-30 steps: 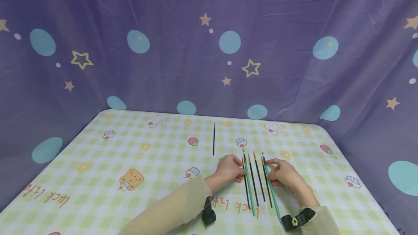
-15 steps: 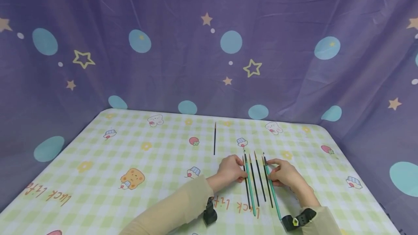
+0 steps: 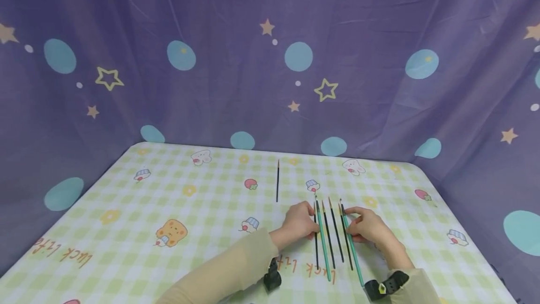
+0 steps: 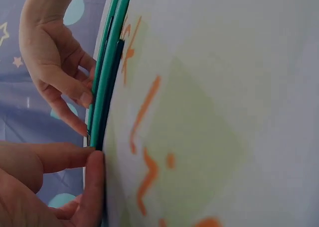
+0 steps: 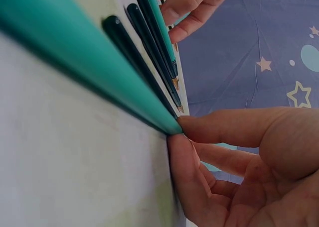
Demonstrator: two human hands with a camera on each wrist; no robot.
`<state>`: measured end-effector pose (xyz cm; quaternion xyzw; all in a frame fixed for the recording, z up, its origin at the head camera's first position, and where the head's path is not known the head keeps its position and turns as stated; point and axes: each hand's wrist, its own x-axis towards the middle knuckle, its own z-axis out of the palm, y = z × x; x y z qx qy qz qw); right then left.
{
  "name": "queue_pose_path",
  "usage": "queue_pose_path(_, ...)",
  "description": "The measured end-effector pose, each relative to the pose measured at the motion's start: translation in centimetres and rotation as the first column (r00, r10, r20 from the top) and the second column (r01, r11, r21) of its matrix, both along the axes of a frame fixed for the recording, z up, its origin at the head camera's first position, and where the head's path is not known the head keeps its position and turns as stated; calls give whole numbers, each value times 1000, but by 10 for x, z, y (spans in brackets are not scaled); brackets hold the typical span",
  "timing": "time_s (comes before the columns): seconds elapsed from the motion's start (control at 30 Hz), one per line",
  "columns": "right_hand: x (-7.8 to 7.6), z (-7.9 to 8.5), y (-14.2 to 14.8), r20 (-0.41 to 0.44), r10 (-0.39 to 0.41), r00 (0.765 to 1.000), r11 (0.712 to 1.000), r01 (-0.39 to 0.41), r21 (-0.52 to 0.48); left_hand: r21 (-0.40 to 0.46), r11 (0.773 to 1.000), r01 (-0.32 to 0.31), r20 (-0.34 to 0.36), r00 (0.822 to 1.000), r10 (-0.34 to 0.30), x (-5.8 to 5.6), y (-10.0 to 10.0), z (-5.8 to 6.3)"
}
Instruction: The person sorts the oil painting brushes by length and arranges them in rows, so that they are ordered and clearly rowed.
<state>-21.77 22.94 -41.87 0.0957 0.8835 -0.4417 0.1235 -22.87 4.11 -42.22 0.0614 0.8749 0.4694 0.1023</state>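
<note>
Several thin paintbrushes lie side by side on the checked tablecloth, bristles pointing away. My left hand point(image 3: 300, 221) pinches the leftmost black paintbrush point(image 3: 317, 252) between thumb and finger. Beside it lies a teal paintbrush point(image 3: 325, 252), then two black paintbrushes point(image 3: 336, 232). On the right of the row, my right hand point(image 3: 371, 226) pinches another teal paintbrush point(image 5: 114, 77) near its upper part, with a black paintbrush point(image 3: 348, 250) close along its left side. In the right wrist view, finger and thumb meet at the teal handle. The bristles of that brush are hidden there.
A single black paintbrush point(image 3: 277, 184) lies apart, farther back and left of the row. The table point(image 3: 211, 210) has a cloth printed with cakes, strawberries and lettering. A purple curtain point(image 3: 236, 60) hangs behind the table's back edge.
The near end of the leftmost black paintbrush has swung slightly left, away from the teal one. My left fingers shift a little with it; the right hand stays where it was.
</note>
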Motion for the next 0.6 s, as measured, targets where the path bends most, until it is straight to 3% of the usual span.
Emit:
queue_pose_path(0.1,-1,0,0,-2,0,1000,1000,0,-8,-83,996,17,-40,999,-21,0,1,1)
queue_pose_path(0.33,0,0,1,-3,3,1000,1000,-3,-14,-124,992,10,-74,997,-19,-2,2,3)
queue_pose_path(0.47,0,0,1,-7,4,1000,1000,-4,-13,-207,978,14,-98,995,-35,-5,5,6)
queue_pose_path(0.6,1,0,1,-10,14,1000,1000,-14,-11,-267,963,26,-79,996,-49,-8,6,9)
